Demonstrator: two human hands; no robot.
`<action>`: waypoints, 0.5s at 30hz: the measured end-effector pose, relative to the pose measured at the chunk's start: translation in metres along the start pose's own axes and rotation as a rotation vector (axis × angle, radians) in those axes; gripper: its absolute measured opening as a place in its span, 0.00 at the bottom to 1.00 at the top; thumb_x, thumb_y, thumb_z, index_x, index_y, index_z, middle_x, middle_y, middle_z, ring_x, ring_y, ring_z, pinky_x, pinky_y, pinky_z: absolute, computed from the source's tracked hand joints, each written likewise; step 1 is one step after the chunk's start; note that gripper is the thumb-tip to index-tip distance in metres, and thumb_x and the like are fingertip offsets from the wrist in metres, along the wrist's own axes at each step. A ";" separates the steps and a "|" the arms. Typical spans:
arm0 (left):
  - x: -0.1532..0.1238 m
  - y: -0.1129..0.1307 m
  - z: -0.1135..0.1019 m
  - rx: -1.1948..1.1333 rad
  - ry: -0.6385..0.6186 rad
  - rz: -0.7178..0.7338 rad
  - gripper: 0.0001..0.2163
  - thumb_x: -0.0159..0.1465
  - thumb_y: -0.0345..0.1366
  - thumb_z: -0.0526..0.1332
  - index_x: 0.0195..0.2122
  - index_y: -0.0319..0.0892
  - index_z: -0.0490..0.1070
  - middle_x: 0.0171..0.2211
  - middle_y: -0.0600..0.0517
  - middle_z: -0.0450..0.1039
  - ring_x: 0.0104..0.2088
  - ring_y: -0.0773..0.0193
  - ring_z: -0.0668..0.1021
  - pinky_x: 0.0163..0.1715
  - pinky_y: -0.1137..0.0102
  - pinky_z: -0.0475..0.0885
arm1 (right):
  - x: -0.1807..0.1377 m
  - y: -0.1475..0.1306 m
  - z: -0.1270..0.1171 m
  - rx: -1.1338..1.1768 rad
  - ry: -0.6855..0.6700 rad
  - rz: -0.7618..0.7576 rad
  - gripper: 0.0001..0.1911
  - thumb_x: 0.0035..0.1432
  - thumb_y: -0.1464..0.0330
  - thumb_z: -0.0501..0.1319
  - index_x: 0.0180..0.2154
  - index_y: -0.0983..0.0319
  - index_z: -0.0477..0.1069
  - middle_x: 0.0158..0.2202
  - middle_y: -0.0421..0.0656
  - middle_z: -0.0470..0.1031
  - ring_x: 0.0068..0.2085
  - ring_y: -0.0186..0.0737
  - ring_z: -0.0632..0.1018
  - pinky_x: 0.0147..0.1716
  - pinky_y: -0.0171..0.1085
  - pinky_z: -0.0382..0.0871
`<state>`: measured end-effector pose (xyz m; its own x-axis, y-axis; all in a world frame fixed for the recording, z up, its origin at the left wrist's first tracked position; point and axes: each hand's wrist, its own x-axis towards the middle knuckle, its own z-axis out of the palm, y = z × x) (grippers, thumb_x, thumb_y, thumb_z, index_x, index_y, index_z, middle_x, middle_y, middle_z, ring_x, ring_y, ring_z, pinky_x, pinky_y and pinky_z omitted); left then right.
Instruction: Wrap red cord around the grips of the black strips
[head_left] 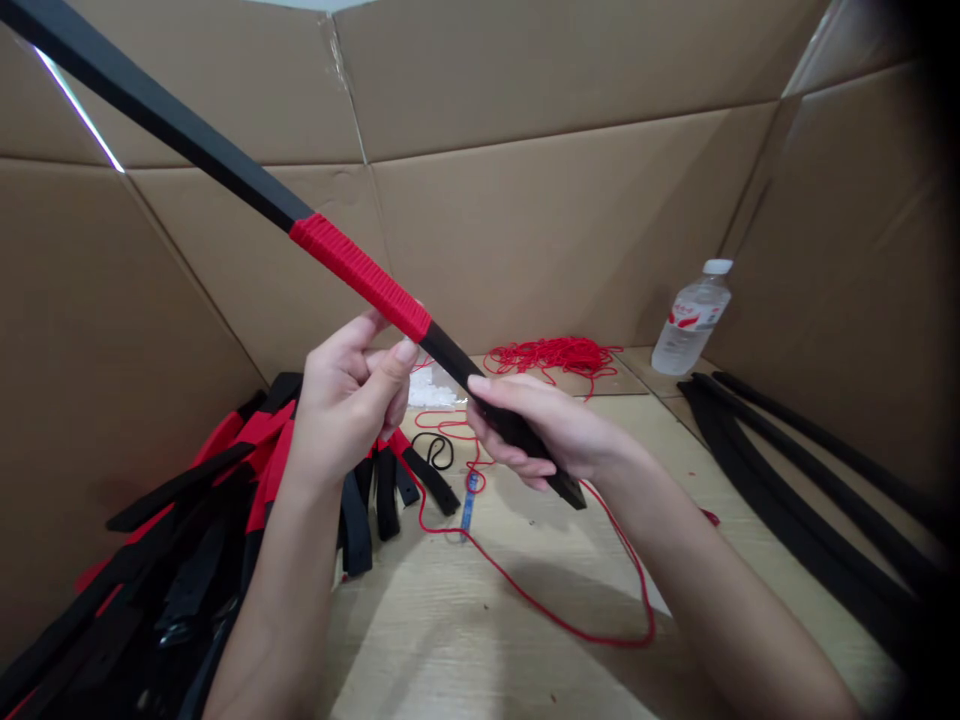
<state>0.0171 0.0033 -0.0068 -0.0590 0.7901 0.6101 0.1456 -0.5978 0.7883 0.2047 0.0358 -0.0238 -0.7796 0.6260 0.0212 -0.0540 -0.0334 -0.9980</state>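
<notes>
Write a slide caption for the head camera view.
Right hand gripping a black strip, left hand at its red cord wrapping, above a pale tabletop.

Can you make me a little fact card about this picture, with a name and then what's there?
Left hand: at the lower end of the red wrapping; grip partly hidden
Right hand: around the lower part of the black bar
Left side: pile of black and red pieces
Right side: dark curved bars
Back: tangled red cord, clear bottle
Walls: cardboard
</notes>
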 end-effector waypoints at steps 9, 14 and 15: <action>-0.004 0.009 0.012 0.140 0.147 -0.038 0.11 0.63 0.35 0.63 0.46 0.40 0.72 0.10 0.62 0.58 0.11 0.73 0.58 0.10 0.75 0.53 | 0.011 0.014 0.014 -1.119 0.790 -0.538 0.14 0.69 0.59 0.52 0.39 0.62 0.69 0.34 0.43 0.76 0.32 0.37 0.74 0.28 0.35 0.57; -0.005 0.010 0.009 0.144 0.095 -0.049 0.11 0.62 0.35 0.64 0.45 0.40 0.74 0.10 0.62 0.58 0.11 0.73 0.57 0.10 0.75 0.52 | 0.007 0.013 0.016 -1.335 0.846 -0.436 0.20 0.70 0.59 0.48 0.32 0.62 0.69 0.24 0.41 0.70 0.23 0.35 0.67 0.23 0.36 0.45; -0.005 0.009 0.008 0.144 0.088 -0.044 0.11 0.62 0.36 0.64 0.45 0.40 0.75 0.10 0.62 0.57 0.11 0.73 0.57 0.10 0.76 0.51 | 0.006 0.011 0.016 -1.298 0.823 -0.424 0.19 0.70 0.60 0.49 0.30 0.62 0.67 0.23 0.40 0.68 0.23 0.34 0.66 0.24 0.36 0.45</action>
<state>0.0270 -0.0048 -0.0031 -0.1541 0.7963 0.5849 0.2806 -0.5323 0.7987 0.1895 0.0270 -0.0340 -0.2894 0.6625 0.6909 0.7098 0.6328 -0.3095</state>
